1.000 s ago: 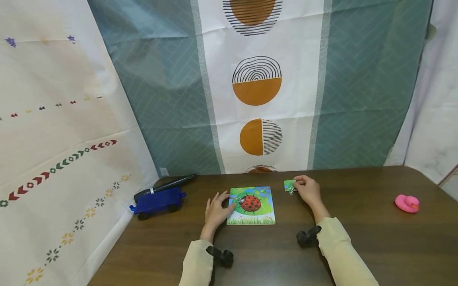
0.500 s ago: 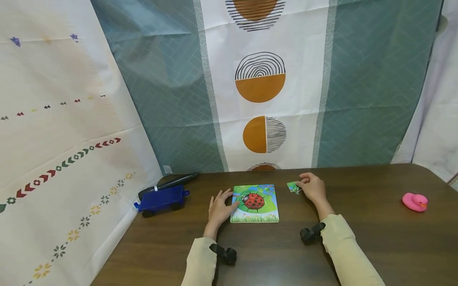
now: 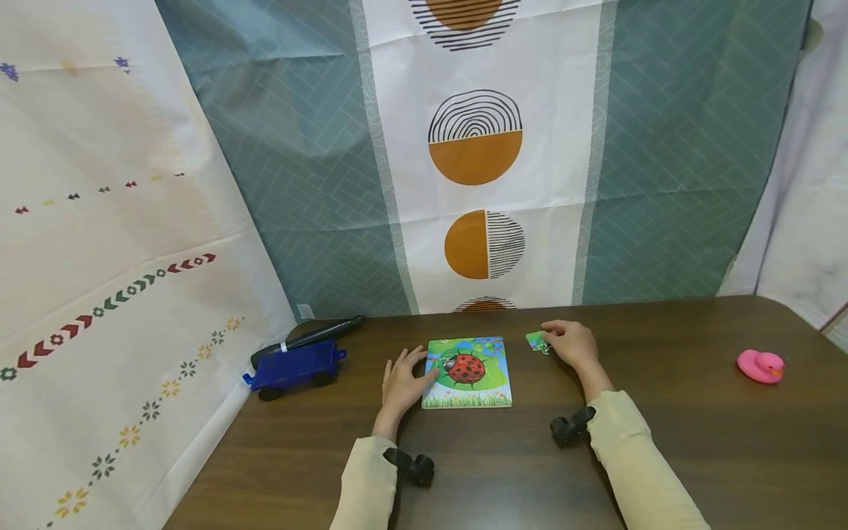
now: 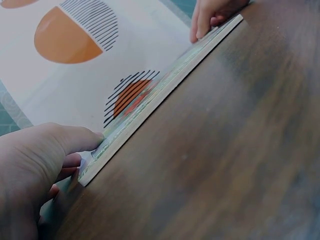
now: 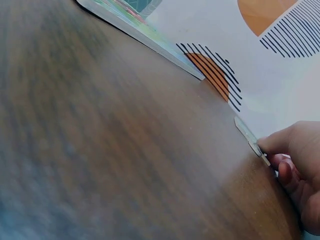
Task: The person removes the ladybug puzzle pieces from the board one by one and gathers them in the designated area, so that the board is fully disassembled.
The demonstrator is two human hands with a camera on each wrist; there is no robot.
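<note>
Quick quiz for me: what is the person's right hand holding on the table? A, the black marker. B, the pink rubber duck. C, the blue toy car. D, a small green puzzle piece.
D: the right hand pinches a small green puzzle piece lying on the table just right of the ladybug puzzle board, while the pink duck sits far off to the right, untouched.

Dark wooden table point(image 3: 662, 456) with ladybird puzzle board point(image 3: 467, 372), loose puzzle piece point(image 3: 535, 341), blue toy wagon point(image 3: 294, 366), black marker point(image 3: 306, 341), pink duck point(image 3: 760, 366).
</note>
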